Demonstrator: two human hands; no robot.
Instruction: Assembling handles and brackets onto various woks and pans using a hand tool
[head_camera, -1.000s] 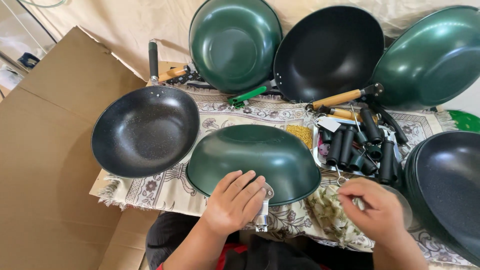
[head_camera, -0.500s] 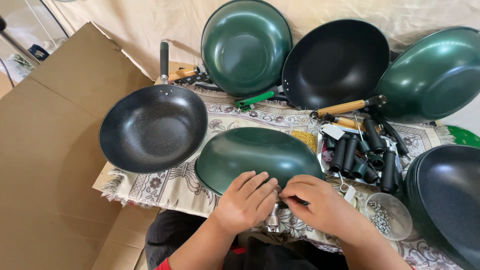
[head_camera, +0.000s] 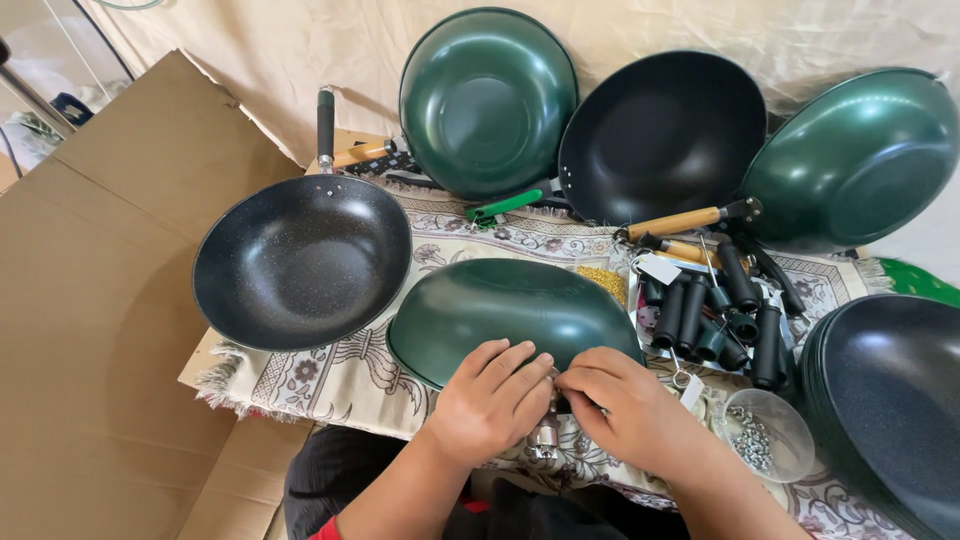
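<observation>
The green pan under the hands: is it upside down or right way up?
Upside down: the green pan shows its rounded outer bottom on top.

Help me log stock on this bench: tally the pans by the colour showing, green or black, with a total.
Green pans: 3, namely the upturned one under both hands, one propped at the back, one at far right.
Black pans: 3, at left, back centre, right edge.
Total: 6

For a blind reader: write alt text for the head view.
Left hand and right hand meet at the near rim of an upturned green wok, by a small metal fitting. More woks, black handles and a bowl of screws surround it.
</observation>
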